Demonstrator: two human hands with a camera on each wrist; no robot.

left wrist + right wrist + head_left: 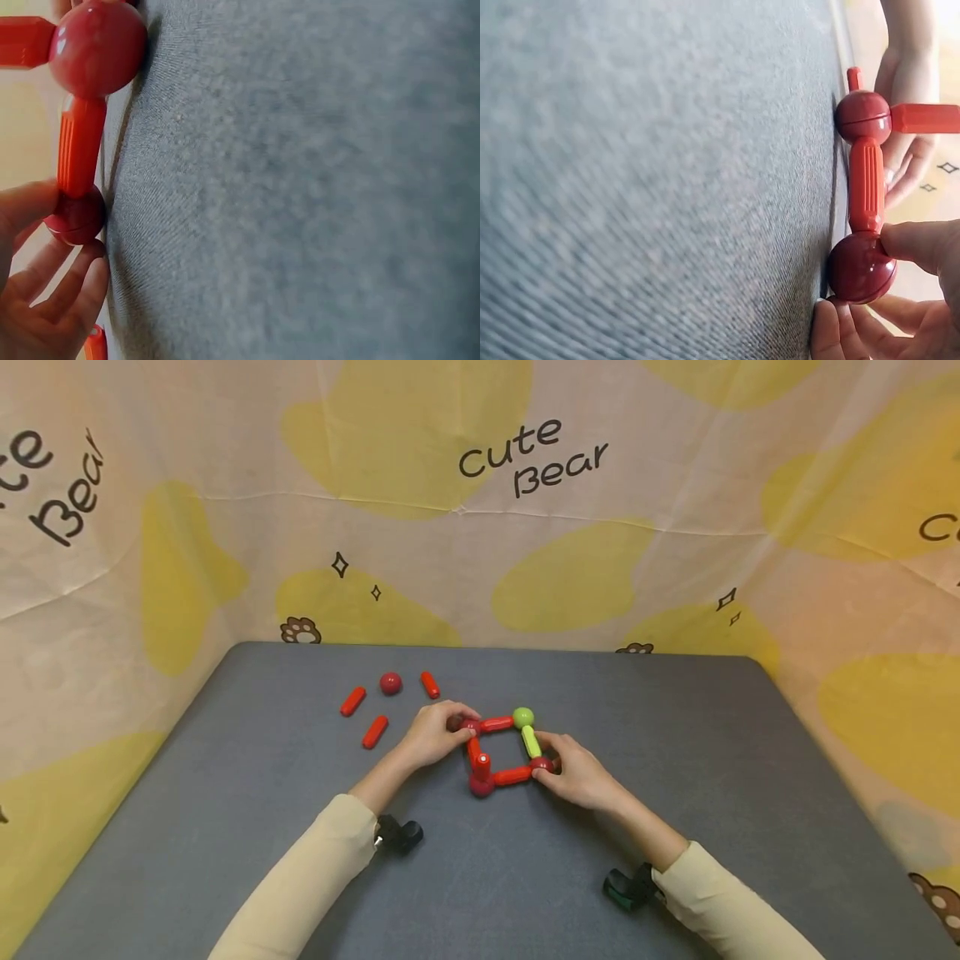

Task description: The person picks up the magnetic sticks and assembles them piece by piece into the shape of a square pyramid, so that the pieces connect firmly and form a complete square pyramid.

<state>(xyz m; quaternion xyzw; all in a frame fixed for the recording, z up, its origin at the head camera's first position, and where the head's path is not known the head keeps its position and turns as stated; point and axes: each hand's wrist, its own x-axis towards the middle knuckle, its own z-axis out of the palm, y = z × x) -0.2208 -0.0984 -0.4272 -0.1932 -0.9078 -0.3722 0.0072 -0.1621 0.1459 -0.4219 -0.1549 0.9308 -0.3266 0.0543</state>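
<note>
Bracing a ball-and-rod frame (512, 776) at opposite corners

Left hand (435, 732) is pinching the far-left red ball (471, 727) between thumb and fingers; right hand (579, 770) is pinching the near-right red ball (542, 765) likewise. Frame is lying around the middle of the bench (225, 810), well inside its edges. Its near-left red ball (482, 787) is carrying an upright red rod (483, 767); a green ball (523, 718) and a green rod (531, 742) are making up the far-right corner and right side.

Handling (judgement): even pressure from both hands, directed along the rods, should be guarding the square against skewing. Upright rod is probably inviting a knock; pass around it.

Room: three loose red rods (375, 732) and a loose red ball (390, 683) are lying toward the bench's far-left corner, crowding that side. Toward the right edge, more free surface is showing. Near edge is falling outside the view.
</note>
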